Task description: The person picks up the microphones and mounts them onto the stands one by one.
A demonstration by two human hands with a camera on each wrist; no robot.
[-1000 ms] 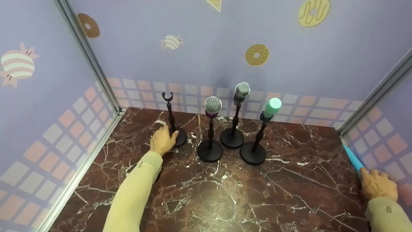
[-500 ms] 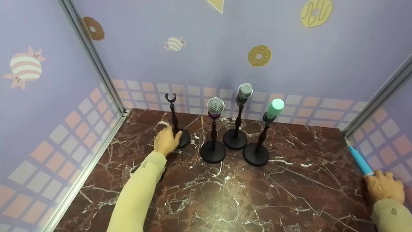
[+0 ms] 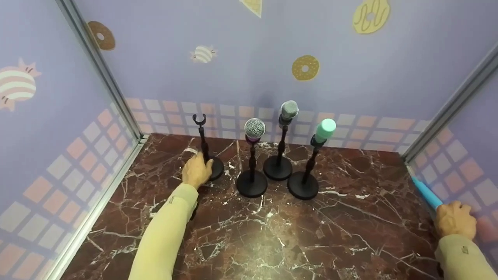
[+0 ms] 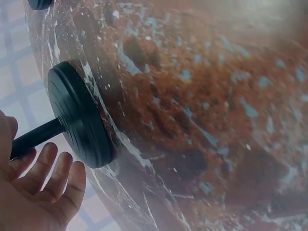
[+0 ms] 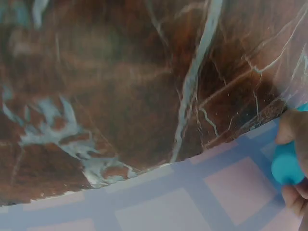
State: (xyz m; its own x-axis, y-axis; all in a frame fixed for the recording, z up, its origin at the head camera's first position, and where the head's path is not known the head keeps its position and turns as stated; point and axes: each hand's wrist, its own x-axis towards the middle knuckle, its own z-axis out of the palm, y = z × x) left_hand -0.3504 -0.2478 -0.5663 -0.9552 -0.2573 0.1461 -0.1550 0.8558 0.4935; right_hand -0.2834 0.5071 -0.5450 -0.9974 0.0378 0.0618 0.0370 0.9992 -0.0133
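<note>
At the left, my left hand (image 3: 197,171) holds the lower pole of a black microphone stand (image 3: 204,146) whose U-shaped clip on top has nothing in it. The left wrist view shows the stand's round base (image 4: 79,115), with the pole running between thumb and curled fingers (image 4: 45,168). By the right wall, my right hand (image 3: 456,221) grips a blue microphone (image 3: 427,193), its tapered handle pointing toward the far corner. In the right wrist view the microphone's rounded blue end (image 5: 287,166) shows between thumb and fingers; the palm hides part of it.
Three more stands bear microphones: a silver-headed one (image 3: 255,128) in the middle, another silver-headed one (image 3: 290,109) behind it, and a mint-green one (image 3: 325,129) to the right. Patterned walls (image 3: 241,70) enclose the dark marbled tabletop (image 3: 303,233) at the back and sides.
The whole view shifts slightly as the head moves. Both hands keep their hold, the left on the stand and the right on the blue microphone; the stands stay put.
</note>
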